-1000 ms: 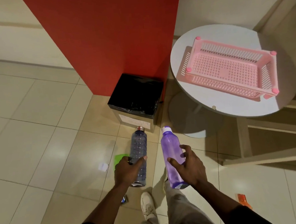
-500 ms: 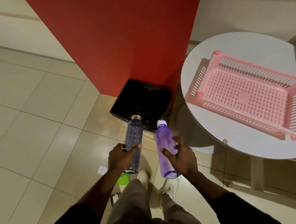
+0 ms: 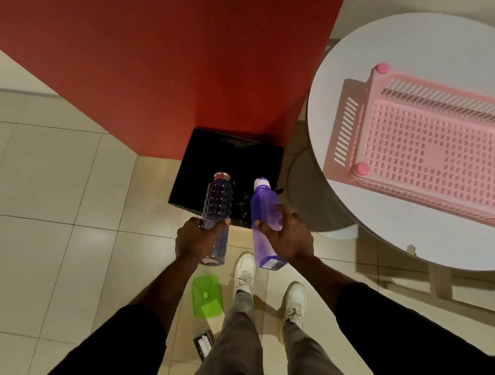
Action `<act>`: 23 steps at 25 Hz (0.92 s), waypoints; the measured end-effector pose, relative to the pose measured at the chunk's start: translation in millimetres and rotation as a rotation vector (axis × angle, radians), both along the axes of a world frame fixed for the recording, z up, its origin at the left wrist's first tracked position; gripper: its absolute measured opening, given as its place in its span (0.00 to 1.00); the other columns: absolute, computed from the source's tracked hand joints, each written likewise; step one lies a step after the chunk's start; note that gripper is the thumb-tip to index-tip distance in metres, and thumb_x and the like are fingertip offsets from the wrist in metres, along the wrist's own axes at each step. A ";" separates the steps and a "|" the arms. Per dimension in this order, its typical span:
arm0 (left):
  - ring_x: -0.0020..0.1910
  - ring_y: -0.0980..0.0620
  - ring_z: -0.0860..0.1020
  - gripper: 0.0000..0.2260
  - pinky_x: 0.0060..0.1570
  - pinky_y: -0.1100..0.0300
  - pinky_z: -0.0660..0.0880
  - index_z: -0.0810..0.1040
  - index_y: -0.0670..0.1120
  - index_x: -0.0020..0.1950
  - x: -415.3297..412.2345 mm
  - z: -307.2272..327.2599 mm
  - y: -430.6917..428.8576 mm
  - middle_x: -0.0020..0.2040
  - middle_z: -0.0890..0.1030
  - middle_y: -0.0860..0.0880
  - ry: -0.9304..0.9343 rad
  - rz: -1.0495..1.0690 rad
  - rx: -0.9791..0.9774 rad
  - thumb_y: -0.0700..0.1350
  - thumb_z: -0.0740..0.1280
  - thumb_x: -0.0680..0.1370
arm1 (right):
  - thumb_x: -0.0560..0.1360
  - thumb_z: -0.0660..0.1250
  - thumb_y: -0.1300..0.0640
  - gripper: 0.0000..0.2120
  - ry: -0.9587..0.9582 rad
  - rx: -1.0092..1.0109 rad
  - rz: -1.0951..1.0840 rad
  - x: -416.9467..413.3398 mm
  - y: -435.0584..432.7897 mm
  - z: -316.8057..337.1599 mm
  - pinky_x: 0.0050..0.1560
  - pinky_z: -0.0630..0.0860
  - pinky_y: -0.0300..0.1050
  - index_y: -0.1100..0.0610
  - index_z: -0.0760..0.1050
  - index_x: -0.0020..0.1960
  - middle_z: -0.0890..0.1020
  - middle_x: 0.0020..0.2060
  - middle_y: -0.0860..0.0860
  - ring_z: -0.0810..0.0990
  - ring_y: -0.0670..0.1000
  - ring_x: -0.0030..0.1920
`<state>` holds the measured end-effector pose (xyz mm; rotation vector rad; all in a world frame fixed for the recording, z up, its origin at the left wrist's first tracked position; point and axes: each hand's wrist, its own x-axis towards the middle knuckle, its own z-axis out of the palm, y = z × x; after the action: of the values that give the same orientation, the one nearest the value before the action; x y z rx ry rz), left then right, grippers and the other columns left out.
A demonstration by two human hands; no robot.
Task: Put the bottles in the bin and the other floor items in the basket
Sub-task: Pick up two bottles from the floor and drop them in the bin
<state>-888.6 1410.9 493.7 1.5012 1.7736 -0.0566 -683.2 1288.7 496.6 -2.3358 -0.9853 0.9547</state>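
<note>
My left hand (image 3: 198, 239) grips a dark textured bottle (image 3: 217, 202) with a metal cap, held upright. My right hand (image 3: 287, 237) grips a purple bottle (image 3: 264, 215) with a white cap, also upright. Both bottles hang over the near edge of the black-lined bin (image 3: 204, 161), which stands against the red wall. A pink slotted basket (image 3: 435, 152) lies on the round white table (image 3: 376, 46) to the right. On the floor by my feet lie a green plastic lid (image 3: 206, 295) and a small dark packet (image 3: 203, 342).
The red wall (image 3: 175, 61) rises directly behind the bin. The table's base (image 3: 308, 201) stands just right of the bin. My white shoes (image 3: 245, 271) are close in front of the bin. Beige floor tiles (image 3: 53, 213) spread to the left.
I have stepped closer to the bin. Both hands have carried the bottles forward, so they now hang over the bin's near edge. The table and basket appear nearer.
</note>
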 end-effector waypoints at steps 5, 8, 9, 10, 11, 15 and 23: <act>0.50 0.43 0.85 0.42 0.52 0.49 0.83 0.85 0.46 0.56 6.8 -35.8 64.5 0.50 0.87 0.46 -0.009 0.003 -0.028 0.80 0.70 0.58 | 0.76 0.68 0.32 0.31 0.004 -0.034 -0.005 5.0 62.7 -34.9 0.54 0.83 0.57 0.48 0.69 0.71 0.83 0.57 0.55 0.84 0.60 0.53; 0.48 0.45 0.86 0.35 0.52 0.48 0.83 0.86 0.47 0.53 10.6 -62.8 91.6 0.47 0.88 0.48 -0.035 -0.014 -0.024 0.76 0.75 0.63 | 0.76 0.66 0.30 0.32 -0.025 -0.054 -0.013 6.0 94.6 -54.7 0.56 0.83 0.58 0.49 0.68 0.71 0.83 0.58 0.56 0.84 0.60 0.55; 0.48 0.47 0.86 0.33 0.53 0.48 0.83 0.86 0.47 0.53 11.8 -71.5 98.5 0.48 0.88 0.48 -0.050 -0.024 -0.021 0.74 0.76 0.65 | 0.76 0.66 0.30 0.32 -0.022 -0.062 -0.016 6.6 104.4 -60.9 0.56 0.83 0.58 0.49 0.68 0.71 0.83 0.58 0.56 0.83 0.60 0.55; 0.48 0.48 0.86 0.32 0.53 0.48 0.83 0.86 0.47 0.54 13.3 -78.2 103.5 0.48 0.88 0.49 -0.060 -0.034 -0.020 0.73 0.76 0.66 | 0.76 0.66 0.30 0.33 -0.015 -0.072 -0.015 7.1 112.6 -66.1 0.56 0.82 0.58 0.49 0.68 0.71 0.82 0.59 0.57 0.83 0.61 0.55; 0.47 0.48 0.85 0.32 0.52 0.49 0.84 0.85 0.47 0.54 14.8 -84.4 107.8 0.48 0.88 0.49 -0.066 -0.042 -0.022 0.73 0.76 0.66 | 0.76 0.66 0.30 0.33 -0.012 -0.080 -0.009 7.3 120.1 -71.3 0.57 0.82 0.59 0.50 0.68 0.71 0.82 0.59 0.57 0.83 0.61 0.56; 0.46 0.48 0.86 0.34 0.50 0.49 0.84 0.83 0.47 0.55 24.0 -111.3 126.1 0.48 0.87 0.49 -0.081 -0.068 -0.010 0.74 0.76 0.65 | 0.76 0.67 0.31 0.33 -0.043 -0.099 -0.015 7.7 146.9 -98.1 0.57 0.82 0.57 0.50 0.67 0.73 0.82 0.60 0.58 0.83 0.61 0.56; 0.72 0.34 0.72 0.49 0.71 0.37 0.69 0.64 0.39 0.78 30.8 -132.7 135.9 0.73 0.73 0.37 0.228 -0.367 0.068 0.73 0.72 0.71 | 0.77 0.68 0.40 0.31 -0.167 -0.344 0.278 5.2 126.9 -124.5 0.64 0.77 0.57 0.56 0.66 0.73 0.74 0.68 0.61 0.75 0.63 0.66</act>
<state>-857.8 1546.8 361.0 1.9171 1.6622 -0.3681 -678.0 1415.6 372.1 -2.6429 -1.3299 1.1240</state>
